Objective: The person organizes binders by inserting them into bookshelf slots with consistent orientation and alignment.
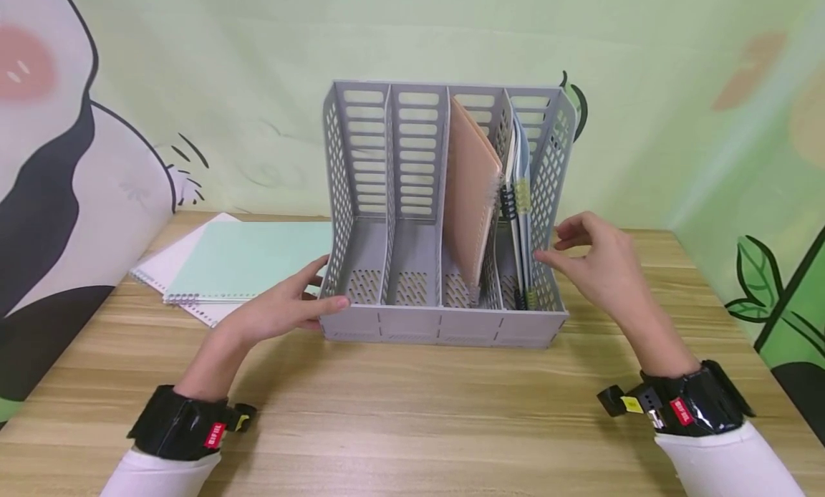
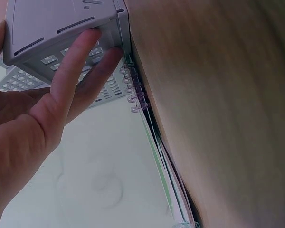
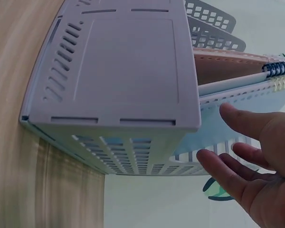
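Observation:
A grey plastic file organizer (image 1: 409, 325) with several upright compartments stands on the table. My left hand (image 1: 277, 304) grips its front left corner, thumb over the front lip and fingers against the outer side wall. At the right side wall is my right hand (image 1: 596, 264), thumb tip at the wall's edge and fingers outside, spread apart in the right wrist view. A pinkish-orange spiral notebook (image 1: 470, 189) leans in one compartment. To its right, a white notebook (image 3: 232, 84) with a black coil and a blue notebook (image 3: 218, 118) with a yellowish coil stand upright together.
Left of the organizer, a mint-green spiral notebook (image 1: 258, 257) lies flat on a white one (image 1: 155, 264), close to the left hand. The wooden table (image 1: 438, 418) ends at a patterned backdrop (image 1: 258, 74) behind the organizer.

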The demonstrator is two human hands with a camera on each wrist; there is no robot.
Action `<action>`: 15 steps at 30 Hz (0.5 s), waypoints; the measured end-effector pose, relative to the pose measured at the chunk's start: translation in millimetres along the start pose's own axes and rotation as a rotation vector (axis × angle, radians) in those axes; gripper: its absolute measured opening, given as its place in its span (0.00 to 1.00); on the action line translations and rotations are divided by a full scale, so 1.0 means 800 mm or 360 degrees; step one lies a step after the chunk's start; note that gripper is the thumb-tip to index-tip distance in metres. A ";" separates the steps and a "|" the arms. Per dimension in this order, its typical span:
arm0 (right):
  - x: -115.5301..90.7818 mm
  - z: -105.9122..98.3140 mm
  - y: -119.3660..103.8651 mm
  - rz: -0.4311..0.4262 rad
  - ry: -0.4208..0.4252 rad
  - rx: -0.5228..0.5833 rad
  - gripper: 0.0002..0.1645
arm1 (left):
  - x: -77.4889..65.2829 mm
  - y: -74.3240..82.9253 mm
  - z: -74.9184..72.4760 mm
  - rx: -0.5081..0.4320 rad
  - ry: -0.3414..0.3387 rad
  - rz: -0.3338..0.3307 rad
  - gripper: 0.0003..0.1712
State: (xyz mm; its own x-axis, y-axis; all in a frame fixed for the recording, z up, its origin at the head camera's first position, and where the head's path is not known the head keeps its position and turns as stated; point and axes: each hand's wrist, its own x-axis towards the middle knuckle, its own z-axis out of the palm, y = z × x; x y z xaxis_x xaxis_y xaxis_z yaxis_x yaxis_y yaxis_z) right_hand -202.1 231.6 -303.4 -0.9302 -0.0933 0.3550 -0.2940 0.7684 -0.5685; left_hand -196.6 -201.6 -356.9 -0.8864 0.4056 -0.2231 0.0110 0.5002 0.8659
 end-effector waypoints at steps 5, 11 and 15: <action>-0.007 -0.001 0.010 0.0029 -0.0126 -0.0009 0.31 | 0.000 0.000 0.000 -0.0002 -0.0004 -0.0005 0.57; -0.013 -0.003 0.018 0.0084 -0.0357 -0.0060 0.42 | 0.000 0.000 -0.001 -0.0011 -0.0009 -0.0014 0.57; -0.018 0.000 0.020 0.0118 -0.0529 -0.0037 0.48 | 0.000 -0.001 -0.001 -0.0018 -0.0009 -0.0012 0.57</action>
State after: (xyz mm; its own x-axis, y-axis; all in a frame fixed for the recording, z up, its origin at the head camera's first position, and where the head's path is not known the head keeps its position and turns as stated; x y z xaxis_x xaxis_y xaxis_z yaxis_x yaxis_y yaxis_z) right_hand -193.7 244.8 -317.7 -0.9707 -0.2350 0.0497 -0.2213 0.7947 -0.5653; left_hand -196.5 -202.4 -356.9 -0.8837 0.4064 -0.2322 -0.0008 0.4946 0.8691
